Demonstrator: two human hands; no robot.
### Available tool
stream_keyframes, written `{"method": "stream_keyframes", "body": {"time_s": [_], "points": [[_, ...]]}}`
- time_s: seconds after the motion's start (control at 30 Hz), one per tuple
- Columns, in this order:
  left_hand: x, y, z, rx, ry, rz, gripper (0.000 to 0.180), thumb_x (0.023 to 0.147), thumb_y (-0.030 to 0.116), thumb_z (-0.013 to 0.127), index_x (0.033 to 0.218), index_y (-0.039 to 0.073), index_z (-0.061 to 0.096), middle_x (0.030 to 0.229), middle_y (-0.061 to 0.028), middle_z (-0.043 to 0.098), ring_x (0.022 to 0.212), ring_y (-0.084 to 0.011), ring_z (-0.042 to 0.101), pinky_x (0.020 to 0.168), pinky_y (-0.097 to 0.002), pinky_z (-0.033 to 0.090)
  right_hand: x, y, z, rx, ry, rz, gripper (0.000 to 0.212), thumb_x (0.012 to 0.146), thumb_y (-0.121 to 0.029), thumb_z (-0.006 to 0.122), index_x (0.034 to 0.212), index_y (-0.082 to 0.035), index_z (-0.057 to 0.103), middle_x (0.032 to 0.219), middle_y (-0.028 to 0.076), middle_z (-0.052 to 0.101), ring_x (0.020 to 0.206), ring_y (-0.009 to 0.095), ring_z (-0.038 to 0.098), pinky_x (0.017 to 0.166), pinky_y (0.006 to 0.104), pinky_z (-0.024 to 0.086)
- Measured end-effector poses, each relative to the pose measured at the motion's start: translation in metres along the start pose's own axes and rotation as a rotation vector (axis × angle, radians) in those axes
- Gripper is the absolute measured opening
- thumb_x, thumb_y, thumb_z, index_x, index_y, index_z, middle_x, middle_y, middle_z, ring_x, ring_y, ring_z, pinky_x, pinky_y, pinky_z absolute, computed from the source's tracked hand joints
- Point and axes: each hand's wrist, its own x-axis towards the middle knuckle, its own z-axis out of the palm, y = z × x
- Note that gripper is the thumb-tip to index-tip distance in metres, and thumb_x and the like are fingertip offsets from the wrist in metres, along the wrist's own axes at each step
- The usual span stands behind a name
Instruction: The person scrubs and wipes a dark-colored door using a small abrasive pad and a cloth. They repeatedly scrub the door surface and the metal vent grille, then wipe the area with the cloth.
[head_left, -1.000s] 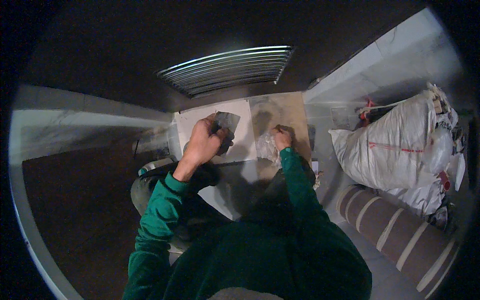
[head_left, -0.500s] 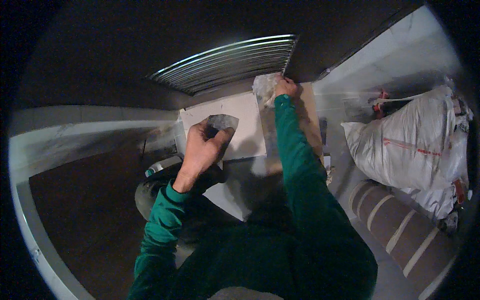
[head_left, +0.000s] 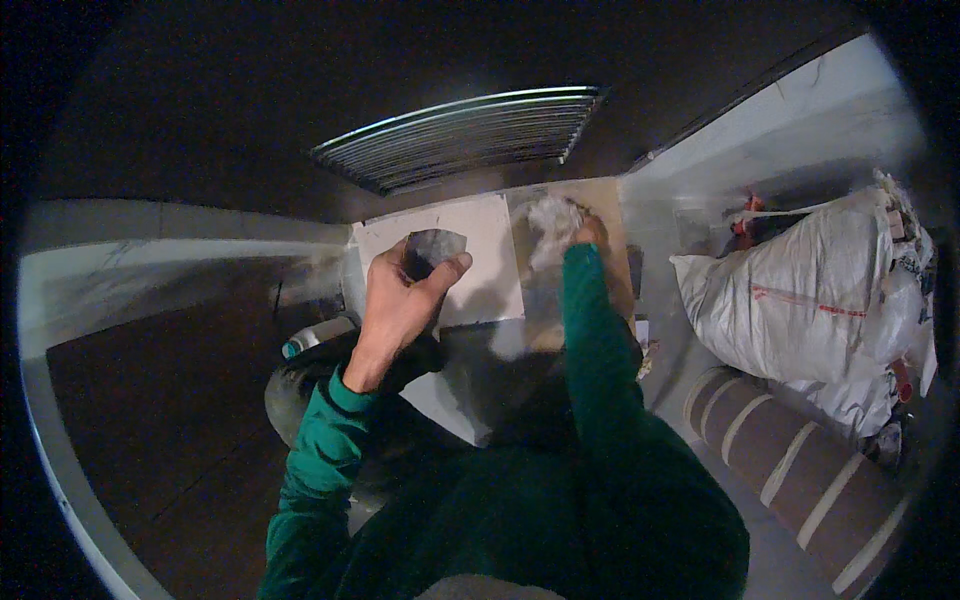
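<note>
My left hand (head_left: 395, 310) is closed, thumb against fingers, on a small thin dark grey plate (head_left: 435, 250) with angled edges. It hovers in front of a white sheet (head_left: 490, 270). Reaching farther forward, my right hand (head_left: 592, 230) is blurred and mostly hidden by its sleeve. A crumpled whitish rag (head_left: 553, 225) is bunched in it, above a brown board (head_left: 607, 200) with a grey smeared patch. Whether the rag touches the board I cannot tell.
A slatted metal grille (head_left: 465, 145) is set in the dark surface ahead. At right sit a stuffed white sack (head_left: 780, 285) and a brown roll with pale bands (head_left: 765, 445). A white bottle with a teal cap (head_left: 318, 335) lies by my left forearm.
My right hand has drawn back toward me with the rag, away from the grille's lower corner to over the board. The left hand keeps its hold on the grey plate, nearly unmoved.
</note>
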Motion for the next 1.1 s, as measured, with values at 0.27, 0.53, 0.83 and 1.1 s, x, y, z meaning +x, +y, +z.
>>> {"method": "stream_keyframes", "body": {"time_s": [0.27,0.53,0.83,1.1], "points": [[-0.004,-0.010,0.002,0.052,-0.023,-0.036,0.030,0.085,0.022,0.077,0.101,-0.002,0.070,0.082,-0.0038,0.070,0.072,-0.0095,0.060,0.067,-0.0276,0.049,0.020,-0.032,0.027,0.361,0.071,0.022,0.047,0.095,-0.028,0.061,0.134,-0.004,0.049,0.132,0.015,0.055,0.109,0.030,0.062,0.091,0.0459,0.054],[-0.001,-0.009,0.005,0.012,-0.030,0.011,0.029,0.085,0.022,0.078,0.099,-0.002,0.071,0.079,-0.0033,0.070,0.068,-0.0089,0.058,0.062,-0.0264,0.047,-0.123,-0.161,0.184,0.506,0.120,-0.440,0.053,0.098,-0.022,0.060,0.143,-0.003,0.041,0.143,0.014,0.049,0.115,0.028,0.059,0.094,0.0441,0.054],[0.000,-0.013,0.001,0.022,0.004,0.087,0.029,0.085,0.023,0.078,0.098,-0.003,0.071,0.078,-0.0029,0.069,0.067,-0.0094,0.058,0.061,-0.0280,0.047,-0.025,-0.089,0.129,0.303,0.227,-0.377,0.048,0.094,-0.014,0.062,0.138,-0.006,0.047,0.129,0.012,0.059,0.104,0.029,0.063,0.088,0.0477,0.056],[-0.005,-0.006,0.003,0.052,-0.001,0.107,0.033,0.082,0.026,0.080,0.097,-0.002,0.071,0.079,-0.0038,0.069,0.068,-0.0112,0.058,0.063,-0.0301,0.048,-0.143,-0.284,0.219,0.275,0.094,-1.321,0.028,0.094,-0.020,0.065,0.114,-0.001,0.060,0.107,0.013,0.067,0.090,0.028,0.066,0.084,0.0430,0.055]]}}
